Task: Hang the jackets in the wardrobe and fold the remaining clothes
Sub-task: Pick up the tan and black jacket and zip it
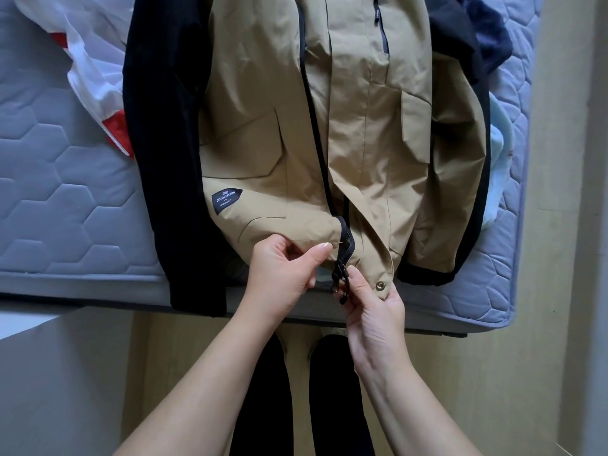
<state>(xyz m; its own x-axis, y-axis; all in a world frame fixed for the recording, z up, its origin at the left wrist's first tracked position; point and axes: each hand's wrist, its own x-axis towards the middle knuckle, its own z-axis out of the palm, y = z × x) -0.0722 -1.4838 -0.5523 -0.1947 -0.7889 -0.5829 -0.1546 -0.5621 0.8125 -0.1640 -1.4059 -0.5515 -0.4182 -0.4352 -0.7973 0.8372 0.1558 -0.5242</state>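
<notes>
Nearest the camera, two bare forearms reach forward over a beige floor, with dark trouser legs below them and open floor on either side up to the bed's near edge. The mattress, quilted in a hexagon pattern, ends at a corner on the right, where a pale wall or panel stands close by.

The left hand is closed in a pinch on the hem of the tan jacket, thumb on top, just beside the bottom of the black zipper. The right hand pinches the zipper's dangling pull between thumb and fingers, its palm under the hem near a metal snap.

The tan jacket lies front up on the bed, hem at the near edge, with a dark label on its left pocket. It rests on a black garment whose sleeves hang over the edge. Farther off lie a white and red garment at left, something light blue at right and a navy piece at top right, each partly covered. The jacket's collar is cut off by the top edge.
</notes>
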